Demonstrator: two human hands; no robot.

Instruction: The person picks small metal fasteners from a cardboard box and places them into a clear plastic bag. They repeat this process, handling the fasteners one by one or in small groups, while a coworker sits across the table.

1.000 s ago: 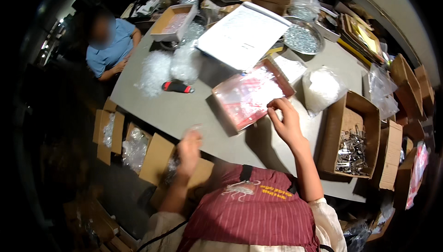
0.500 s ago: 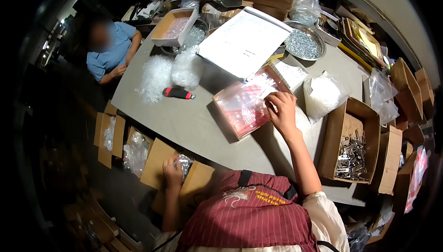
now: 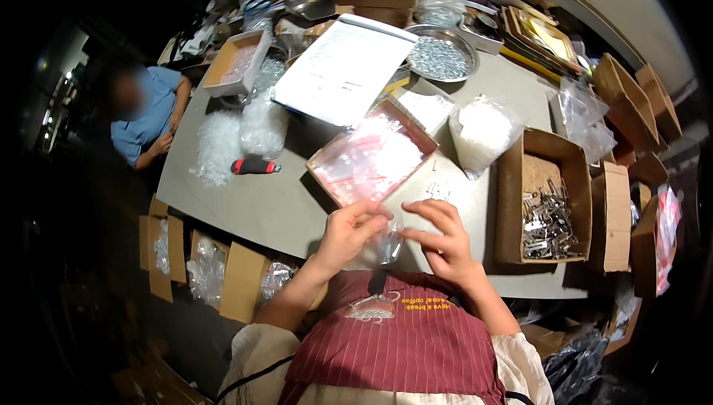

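Observation:
Over the table's near edge, my left hand [image 3: 343, 240] pinches a small clear plastic bag [image 3: 391, 247] by its upper part. Beside it, my right hand [image 3: 448, 245] has its fingers apart, with one fingertip at the bag's right edge. Whether anything is inside the bag is too small to tell. Just beyond my hands lies a shallow box [image 3: 321, 182] of clear bags with red stripes. A few small metal pieces [image 3: 438, 193] lie on the table to the right of that box.
At right stands a cardboard box [image 3: 509, 204] of metal clips. Beyond are a bag of white pieces [image 3: 483, 134], a metal bowl of small parts [image 3: 443, 54] and a paper pad [image 3: 342, 71]. A red-black tool [image 3: 255, 166] lies left. A person [image 3: 148, 112] is at far left.
My left hand has come up from the open carton beside the table. My right hand has left the shallow box. Both now meet at the small clear bag. The view has shifted.

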